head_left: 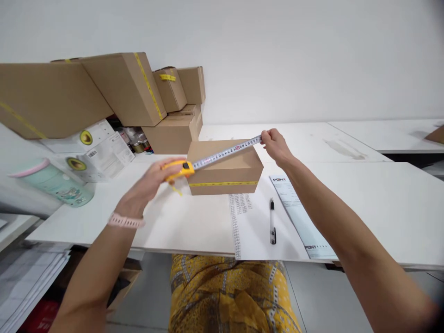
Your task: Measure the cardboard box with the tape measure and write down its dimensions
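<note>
My left hand is closed around the yellow case of a tape measure, at the left of a cardboard box. The silver blade is drawn out to the right and slants up across the box top. My right hand pinches the blade's free end near the box's far right corner. Whether the blade touches the cardboard I cannot tell. A yellow tape strip runs along the box's front side. In front of the box lie a spiral notebook with handwriting and a black-and-clear pen.
Several brown cartons are stacked at the back left, above white boxes with avocado pictures. A mint tumbler stands at the table's left. A blue-white PONY form lies right of the pen. Behind the white table rises a wall.
</note>
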`<state>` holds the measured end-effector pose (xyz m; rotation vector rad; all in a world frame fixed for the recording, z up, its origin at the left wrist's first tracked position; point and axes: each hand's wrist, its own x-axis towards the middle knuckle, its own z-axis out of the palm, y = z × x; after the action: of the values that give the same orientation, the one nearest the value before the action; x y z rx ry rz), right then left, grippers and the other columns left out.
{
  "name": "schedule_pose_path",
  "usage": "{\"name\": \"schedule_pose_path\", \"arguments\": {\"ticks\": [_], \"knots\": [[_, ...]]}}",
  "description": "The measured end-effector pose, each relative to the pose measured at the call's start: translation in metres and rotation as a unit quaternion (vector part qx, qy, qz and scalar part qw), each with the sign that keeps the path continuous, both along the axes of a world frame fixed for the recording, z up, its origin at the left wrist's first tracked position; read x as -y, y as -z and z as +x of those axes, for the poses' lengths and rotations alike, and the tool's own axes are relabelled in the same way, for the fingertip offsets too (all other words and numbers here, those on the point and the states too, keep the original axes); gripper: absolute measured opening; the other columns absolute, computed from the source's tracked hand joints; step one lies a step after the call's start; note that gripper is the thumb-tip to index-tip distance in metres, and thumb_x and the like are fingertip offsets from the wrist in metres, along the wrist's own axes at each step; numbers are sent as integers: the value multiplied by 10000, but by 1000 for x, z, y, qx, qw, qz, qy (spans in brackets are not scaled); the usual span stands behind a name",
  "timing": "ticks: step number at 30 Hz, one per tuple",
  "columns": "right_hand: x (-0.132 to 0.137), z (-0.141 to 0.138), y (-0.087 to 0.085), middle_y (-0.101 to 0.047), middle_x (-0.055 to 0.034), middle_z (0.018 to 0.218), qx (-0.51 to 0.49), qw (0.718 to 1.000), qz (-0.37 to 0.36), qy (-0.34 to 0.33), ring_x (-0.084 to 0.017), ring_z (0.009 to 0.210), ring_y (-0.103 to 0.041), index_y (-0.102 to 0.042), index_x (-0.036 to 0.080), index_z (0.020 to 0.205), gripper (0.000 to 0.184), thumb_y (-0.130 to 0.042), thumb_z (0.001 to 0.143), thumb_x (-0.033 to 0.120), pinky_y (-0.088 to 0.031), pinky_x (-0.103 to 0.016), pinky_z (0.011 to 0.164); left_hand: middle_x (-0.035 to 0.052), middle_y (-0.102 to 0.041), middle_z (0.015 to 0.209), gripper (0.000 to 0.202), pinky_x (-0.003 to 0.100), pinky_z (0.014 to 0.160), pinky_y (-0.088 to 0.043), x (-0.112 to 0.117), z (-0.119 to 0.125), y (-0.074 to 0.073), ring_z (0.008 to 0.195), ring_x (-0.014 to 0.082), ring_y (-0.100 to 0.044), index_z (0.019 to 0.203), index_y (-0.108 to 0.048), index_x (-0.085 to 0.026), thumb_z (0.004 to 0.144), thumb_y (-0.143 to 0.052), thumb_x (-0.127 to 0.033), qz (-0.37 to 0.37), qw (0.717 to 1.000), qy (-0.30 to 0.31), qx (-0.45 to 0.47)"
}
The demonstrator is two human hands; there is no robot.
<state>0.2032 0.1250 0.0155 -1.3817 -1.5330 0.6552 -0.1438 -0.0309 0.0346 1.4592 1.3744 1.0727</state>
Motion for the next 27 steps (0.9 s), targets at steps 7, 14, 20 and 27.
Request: {"name": "schedule_pose_path", "arguments": {"ticks": [7, 14, 20, 27], "knots": [[-20, -51, -20, -628, -116, 1087, 152, 972, -9, -178, -283, 1115, -506, -570, 215, 840, 230, -483, 954, 395, -425, -460, 1030, 77, -648, 1043, 564, 332, 588, -625, 87, 103, 68, 819, 210, -668, 1171, -618, -219, 734, -838, -499, -192, 915, 166, 313], [-72, -87, -13, -651, -182, 1193, 246, 961, -44, -121, -338, 1184, -541, -589, 218, 866, 241, -432, 964, 373, -476, -487, 985, 89, -658, 943, 565, 302, 544, -615, 41, 139, 46, 735, 177, -648, 1012, -685, -154, 709, -820, -611, -155, 903, 106, 385], [-91, -86, 11, -732, -105, 1082, 246, 962, -33, -114, -284, 977, -645, -649, 238, 941, 213, -543, 913, 420, -483, -441, 911, 103, -686, 960, 609, 329, 557, -623, 33, 143, 43, 739, 195, -672, 1028, -680, -161, 688, -827, -645, -184, 892, 92, 402], [-92, -84, 16, -736, -99, 1079, 249, 962, -24, -110, -251, 947, -645, -658, 235, 954, 254, -530, 927, 453, -477, -382, 870, 94, -687, 969, 594, 332, 560, -619, 36, 151, 44, 738, 192, -667, 1043, -672, -165, 707, -813, -634, -178, 893, 83, 405]]}}
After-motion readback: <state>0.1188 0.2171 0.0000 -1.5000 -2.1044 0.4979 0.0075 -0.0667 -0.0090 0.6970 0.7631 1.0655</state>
